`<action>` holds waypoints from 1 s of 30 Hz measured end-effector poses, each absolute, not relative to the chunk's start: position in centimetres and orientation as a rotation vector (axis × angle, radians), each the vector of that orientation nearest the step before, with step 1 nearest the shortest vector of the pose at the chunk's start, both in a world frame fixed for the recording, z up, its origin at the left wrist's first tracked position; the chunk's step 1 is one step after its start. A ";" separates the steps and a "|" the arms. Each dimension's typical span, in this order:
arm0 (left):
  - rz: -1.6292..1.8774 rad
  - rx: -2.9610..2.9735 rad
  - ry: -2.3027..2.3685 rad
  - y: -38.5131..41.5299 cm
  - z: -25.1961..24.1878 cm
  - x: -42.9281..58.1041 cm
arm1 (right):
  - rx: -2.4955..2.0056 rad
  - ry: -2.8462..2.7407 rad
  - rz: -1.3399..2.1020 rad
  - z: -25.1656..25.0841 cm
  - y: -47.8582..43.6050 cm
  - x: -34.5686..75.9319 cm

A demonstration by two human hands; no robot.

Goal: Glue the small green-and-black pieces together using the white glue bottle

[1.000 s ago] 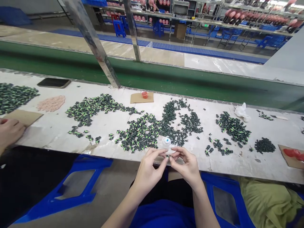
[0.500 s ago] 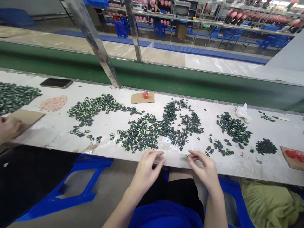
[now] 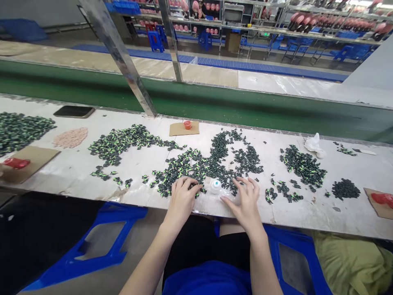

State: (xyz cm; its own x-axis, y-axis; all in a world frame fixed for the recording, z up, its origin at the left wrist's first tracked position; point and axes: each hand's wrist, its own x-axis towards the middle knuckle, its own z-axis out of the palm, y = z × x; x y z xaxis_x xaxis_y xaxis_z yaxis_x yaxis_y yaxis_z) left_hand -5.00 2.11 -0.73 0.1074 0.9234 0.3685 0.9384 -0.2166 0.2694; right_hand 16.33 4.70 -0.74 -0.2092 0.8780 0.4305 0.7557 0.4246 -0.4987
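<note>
My left hand rests at the near edge of a heap of small black-and-green pieces. Its fingers curl down and the thumb closes toward them; what they pinch is too small to make out. My right hand is open, thumb and fingers spread, with the fingertips by a heap of small dark oblong pieces. Between both hands stands a small white bottle with a blue tip.
More black-and-green pieces lie to the left, near pale pink pieces and a phone. A red cup sits on cardboard. Right are further heaps, crumpled tissue and a red blob. A co-worker's hand is far left.
My left hand has moved forward onto the heap's edge. My right hand has left the small green-marked piece it held and moved left, opening beside the dark pieces. The co-worker's hand has moved left.
</note>
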 end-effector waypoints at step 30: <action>-1.236 -2.514 -2.187 2.3 -1.0 -0.5 | -1.457 -1.140 0.758 -0.1 3.2 16.2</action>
